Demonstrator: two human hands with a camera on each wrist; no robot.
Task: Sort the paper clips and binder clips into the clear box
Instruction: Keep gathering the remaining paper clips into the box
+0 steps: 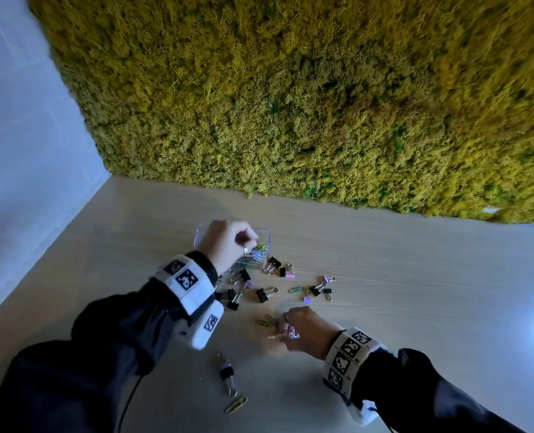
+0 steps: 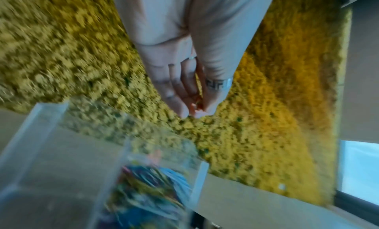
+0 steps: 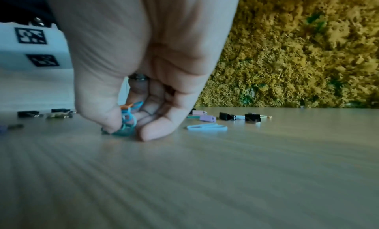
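A: What does the head view give that the wrist views lack?

B: The whole spread. The clear box stands on the pale wood-grain table before a shaggy yellow-green moss wall, with binder clips scattered just in front of it — black ones and lilac ones, too crowded under the sleeve for a sure count. The left hand hovers over the box, fingertips bunched.

A: Gripping anything?

B: In the left wrist view its fingers lie straight and pressed together, pointing down above the box; something small may sit between the tips, but blur hides it — I cannot tell. That view alone shows a divider wall inside the box, and paper clips heaped in one compartment.

A: And the right hand?

B: Low on the table, curled round a bundle of wire clips — teal loops, one orange. Only this view shows those colours. One pale blue clip lies flat just beside the hand.
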